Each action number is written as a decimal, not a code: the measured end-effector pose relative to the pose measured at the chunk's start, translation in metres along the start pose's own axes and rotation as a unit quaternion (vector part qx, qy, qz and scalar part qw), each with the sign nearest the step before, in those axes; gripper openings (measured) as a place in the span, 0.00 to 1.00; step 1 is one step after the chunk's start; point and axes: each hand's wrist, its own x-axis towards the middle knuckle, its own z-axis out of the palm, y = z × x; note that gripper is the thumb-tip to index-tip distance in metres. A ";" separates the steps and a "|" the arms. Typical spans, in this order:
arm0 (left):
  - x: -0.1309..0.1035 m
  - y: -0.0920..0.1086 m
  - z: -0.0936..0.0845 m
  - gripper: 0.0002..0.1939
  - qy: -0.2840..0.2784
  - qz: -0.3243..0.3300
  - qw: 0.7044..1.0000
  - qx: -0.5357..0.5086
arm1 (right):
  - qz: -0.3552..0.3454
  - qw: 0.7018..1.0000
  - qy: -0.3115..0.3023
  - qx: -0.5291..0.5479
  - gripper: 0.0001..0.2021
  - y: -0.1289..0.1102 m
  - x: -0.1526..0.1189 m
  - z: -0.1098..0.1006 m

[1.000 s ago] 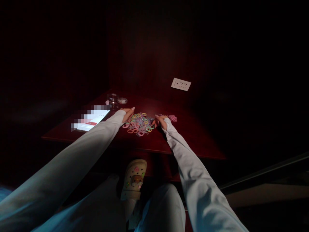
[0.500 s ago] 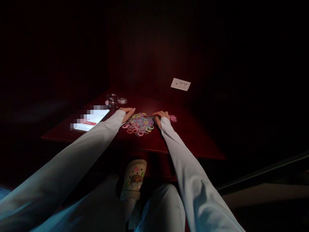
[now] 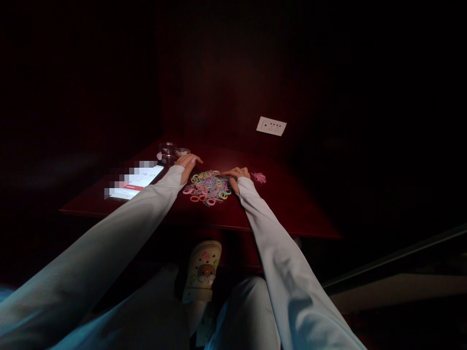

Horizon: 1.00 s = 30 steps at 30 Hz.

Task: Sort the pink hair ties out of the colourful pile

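Observation:
A heap of small pastel hair ties (image 3: 208,186), in pink, yellow, green and purple, lies on the dark red table (image 3: 277,209). At the heap's upper left is my left hand (image 3: 187,163), its fingers stretched out and nothing visible in them. My right hand (image 3: 237,176) reaches in from the right with the index finger extended over the heap's edge. Its thumb is apart from that finger, and I see nothing held. Just beyond the right hand sits a small separate bunch of pink hair ties (image 3: 259,178).
A lit phone (image 3: 136,183) lies left of my left arm. Behind it stand a clear jar (image 3: 168,151) and a round clear lid (image 3: 183,152). A white socket plate (image 3: 271,126) is on the back wall. Below the table's front edge shows a clog (image 3: 202,270).
My left hand has lifted and shifted slightly left, away from the heap, with its fingers spreading. My right hand has moved a little left, its index finger reaching further over the heap.

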 end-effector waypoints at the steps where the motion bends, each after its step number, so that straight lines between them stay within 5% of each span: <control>1: 0.000 -0.002 0.000 0.29 0.004 -0.003 1.000 0.000 | -0.013 1.000 -0.011 0.019 0.20 -0.001 0.000 0.001; 7: 0.000 -0.010 0.006 0.31 -0.025 -0.001 1.000 0.016 | -0.024 0.994 -0.063 0.086 0.16 -0.006 0.000 0.006; 16: -0.003 -0.008 0.004 0.27 -0.131 0.034 0.991 0.017 | -0.014 0.992 -0.003 0.128 0.15 0.005 0.003 0.009; 23: -0.003 0.003 -0.001 0.26 -0.150 0.040 0.988 0.005 | -0.024 0.991 0.025 0.132 0.17 0.004 0.003 0.003; 30: -0.004 0.007 -0.001 0.24 -0.139 0.034 0.990 -0.001 | 0.005 0.989 -0.078 0.123 0.27 -0.014 0.003 0.000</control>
